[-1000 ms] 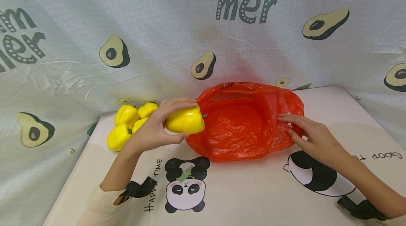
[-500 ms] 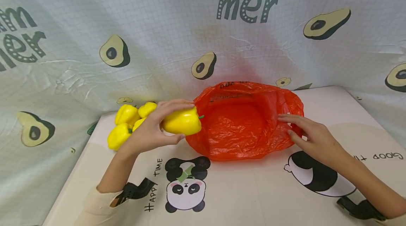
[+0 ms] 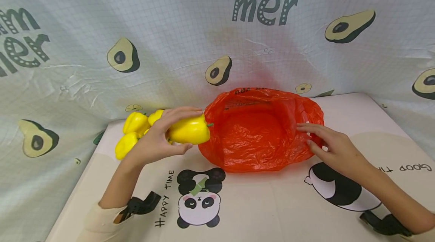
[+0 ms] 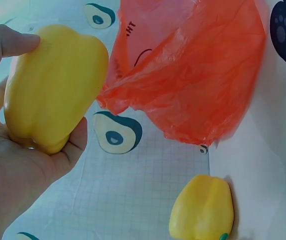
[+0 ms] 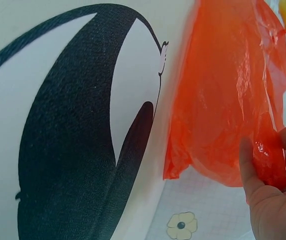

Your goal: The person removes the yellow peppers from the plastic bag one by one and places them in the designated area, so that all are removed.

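My left hand [image 3: 151, 142] grips a yellow bell pepper [image 3: 190, 129] between thumb and fingers, its green stem pointing at the bag. In the left wrist view the same pepper [image 4: 58, 85] is held up clear of the table, beside the bag. A red plastic bag [image 3: 253, 140] stands wide-mouthed in the middle of the table, with no pepper showing inside. At the bag's right rim, my right hand [image 3: 334, 151] pinches the plastic; the right wrist view shows a bunched fold of the bag [image 5: 269, 160] between thumb and fingers.
Several more yellow bell peppers [image 3: 135, 123] lie together at the table's back left, partly hidden behind my left hand. A patterned sheet [image 3: 176, 38] hangs right behind the table [image 3: 265, 204]. Black straps [image 3: 142, 204] circle both wrists.
My left hand has drifted left with the bell pepper, from overlapping the bag's left rim toward the other peppers. My right hand keeps its hold and has shifted very slightly left.
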`<control>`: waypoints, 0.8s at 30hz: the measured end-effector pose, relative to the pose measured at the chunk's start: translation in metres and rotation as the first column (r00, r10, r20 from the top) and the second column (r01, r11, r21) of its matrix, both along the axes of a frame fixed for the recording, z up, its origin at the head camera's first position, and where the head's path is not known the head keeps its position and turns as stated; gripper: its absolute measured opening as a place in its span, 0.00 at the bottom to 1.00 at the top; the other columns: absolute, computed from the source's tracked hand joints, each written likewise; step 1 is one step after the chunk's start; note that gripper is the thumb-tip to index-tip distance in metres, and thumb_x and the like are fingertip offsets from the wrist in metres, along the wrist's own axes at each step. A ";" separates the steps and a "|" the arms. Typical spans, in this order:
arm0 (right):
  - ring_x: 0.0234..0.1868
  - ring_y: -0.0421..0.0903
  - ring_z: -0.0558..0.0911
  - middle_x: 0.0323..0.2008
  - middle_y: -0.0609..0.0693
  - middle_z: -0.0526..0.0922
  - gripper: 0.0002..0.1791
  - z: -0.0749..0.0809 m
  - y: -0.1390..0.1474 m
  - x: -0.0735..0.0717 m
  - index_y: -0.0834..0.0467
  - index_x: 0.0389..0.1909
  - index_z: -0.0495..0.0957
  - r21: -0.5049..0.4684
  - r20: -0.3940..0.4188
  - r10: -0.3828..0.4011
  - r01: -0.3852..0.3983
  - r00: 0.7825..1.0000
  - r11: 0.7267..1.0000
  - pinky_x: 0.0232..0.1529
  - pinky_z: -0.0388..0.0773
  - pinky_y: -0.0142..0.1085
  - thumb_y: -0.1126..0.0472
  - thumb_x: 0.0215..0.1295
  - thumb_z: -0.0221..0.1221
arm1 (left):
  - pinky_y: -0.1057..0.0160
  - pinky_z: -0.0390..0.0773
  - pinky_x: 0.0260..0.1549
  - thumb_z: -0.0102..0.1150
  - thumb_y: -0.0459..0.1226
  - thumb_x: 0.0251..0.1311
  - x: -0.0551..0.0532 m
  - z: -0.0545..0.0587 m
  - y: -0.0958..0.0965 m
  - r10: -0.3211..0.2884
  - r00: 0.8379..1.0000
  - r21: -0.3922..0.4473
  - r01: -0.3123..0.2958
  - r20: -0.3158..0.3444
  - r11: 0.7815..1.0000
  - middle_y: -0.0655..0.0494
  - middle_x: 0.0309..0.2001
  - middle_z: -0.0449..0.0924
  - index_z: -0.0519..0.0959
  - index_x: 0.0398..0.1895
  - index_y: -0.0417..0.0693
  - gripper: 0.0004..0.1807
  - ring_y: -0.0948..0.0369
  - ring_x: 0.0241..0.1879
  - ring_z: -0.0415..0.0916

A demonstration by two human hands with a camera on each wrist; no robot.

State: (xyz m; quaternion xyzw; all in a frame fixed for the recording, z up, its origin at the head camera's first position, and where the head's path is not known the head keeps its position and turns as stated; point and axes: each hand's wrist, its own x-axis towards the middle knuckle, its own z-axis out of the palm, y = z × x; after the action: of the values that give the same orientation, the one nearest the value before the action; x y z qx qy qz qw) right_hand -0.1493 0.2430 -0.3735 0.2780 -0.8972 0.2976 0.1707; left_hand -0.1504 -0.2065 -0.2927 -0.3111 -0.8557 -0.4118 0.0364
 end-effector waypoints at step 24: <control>0.50 0.47 0.83 0.63 0.52 0.80 0.26 -0.001 -0.001 0.001 0.51 0.60 0.81 0.002 0.023 0.010 -0.010 1.000 1.000 0.42 0.76 0.16 0.72 0.62 0.65 | 0.51 0.66 0.57 0.72 0.29 0.51 -0.003 -0.013 -0.030 0.172 0.985 0.059 -0.174 0.033 0.983 0.64 0.69 0.71 0.76 0.68 0.60 0.38 0.59 0.66 0.60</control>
State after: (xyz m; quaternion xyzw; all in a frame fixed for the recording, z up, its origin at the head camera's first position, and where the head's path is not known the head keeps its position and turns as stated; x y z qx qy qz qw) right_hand -0.1483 0.2421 -0.3746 0.2794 -0.8980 0.3006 0.1585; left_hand -0.1534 -0.2368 -0.3061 -0.2288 -0.8667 -0.4376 0.0698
